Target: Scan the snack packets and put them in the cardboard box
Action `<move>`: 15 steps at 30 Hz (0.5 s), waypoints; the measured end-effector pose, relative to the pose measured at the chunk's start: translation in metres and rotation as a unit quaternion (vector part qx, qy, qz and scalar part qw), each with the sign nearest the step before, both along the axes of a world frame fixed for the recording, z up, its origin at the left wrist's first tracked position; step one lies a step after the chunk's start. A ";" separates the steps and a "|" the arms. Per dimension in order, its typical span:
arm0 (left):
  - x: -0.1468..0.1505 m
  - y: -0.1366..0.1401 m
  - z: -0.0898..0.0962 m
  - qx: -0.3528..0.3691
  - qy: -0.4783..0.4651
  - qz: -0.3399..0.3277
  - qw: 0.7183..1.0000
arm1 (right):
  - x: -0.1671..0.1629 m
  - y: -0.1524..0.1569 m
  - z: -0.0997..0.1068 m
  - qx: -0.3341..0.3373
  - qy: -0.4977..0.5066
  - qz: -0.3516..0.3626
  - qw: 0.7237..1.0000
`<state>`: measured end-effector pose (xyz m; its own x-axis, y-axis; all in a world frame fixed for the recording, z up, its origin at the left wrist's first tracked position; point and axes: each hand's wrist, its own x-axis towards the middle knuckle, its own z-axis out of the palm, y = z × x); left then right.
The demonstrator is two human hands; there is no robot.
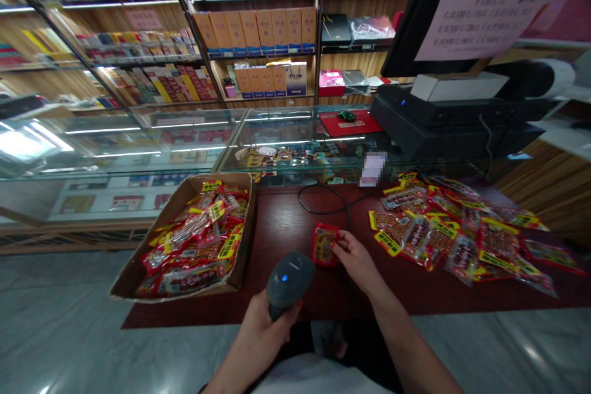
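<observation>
My left hand (270, 326) is wrapped round the handle of a dark grey barcode scanner (292, 280), on which a blue light glows. The scanner's head points away from me, toward a small red snack packet (325, 245). That packet's right edge is pinched between the fingers and thumb of my right hand (355, 258), just above or on the dark wooden counter (281, 215); I cannot tell whether it touches. To the right lies a loose pile of snack packets (425, 228) with red and yellow labels. A cardboard box (252, 215) on the left holds many similar packets.
A black cable (318, 186) loops across the counter. Behind it stand glass display cases (184, 135), with a red mouse pad (330, 123) and mouse (346, 116) on top. At right are a monitor (415, 18) and a black cash drawer (425, 129). Stocked shelves (258, 31) line the wall.
</observation>
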<state>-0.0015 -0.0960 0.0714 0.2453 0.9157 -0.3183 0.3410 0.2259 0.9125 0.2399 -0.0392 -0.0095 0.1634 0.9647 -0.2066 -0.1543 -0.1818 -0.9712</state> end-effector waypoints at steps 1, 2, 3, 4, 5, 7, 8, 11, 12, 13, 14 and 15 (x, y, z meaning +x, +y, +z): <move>0.000 0.000 0.001 -0.003 0.001 0.003 1.000 | -0.003 0.000 -0.001 0.001 -0.009 0.002 1.000; -0.001 0.000 0.002 -0.008 0.002 0.006 1.000 | -0.006 -0.001 -0.001 0.004 -0.019 0.002 1.000; -0.001 0.000 0.003 -0.012 0.002 0.010 1.000 | -0.008 -0.001 -0.002 0.008 -0.028 0.001 1.000; -0.002 0.000 0.003 -0.015 0.001 0.015 1.000 | -0.010 -0.001 -0.002 0.013 -0.030 0.002 0.999; -0.002 0.000 0.003 -0.016 -0.002 0.021 1.000 | -0.011 -0.001 -0.003 0.017 -0.025 0.005 1.000; -0.004 0.001 0.002 -0.013 -0.008 0.035 0.999 | -0.012 -0.002 -0.004 0.020 -0.003 0.011 1.000; -0.004 0.001 0.001 -0.011 -0.011 0.044 0.999 | -0.013 -0.002 -0.004 0.018 0.011 0.013 1.000; -0.007 0.002 -0.002 -0.020 -0.009 0.073 0.997 | -0.018 0.007 0.003 0.016 0.045 0.015 0.999; -0.008 0.003 -0.003 -0.028 -0.008 0.084 0.996 | -0.023 0.013 0.007 0.021 0.053 0.017 0.998; -0.009 0.003 -0.004 -0.035 -0.007 0.097 0.995 | -0.030 0.022 0.013 0.029 0.061 0.021 0.997; -0.010 0.003 -0.005 -0.041 -0.008 0.113 0.993 | -0.039 0.033 0.020 0.039 0.070 0.029 0.996; -0.012 0.003 -0.005 -0.044 -0.011 0.130 0.990 | -0.051 0.045 0.028 0.050 0.084 0.045 0.994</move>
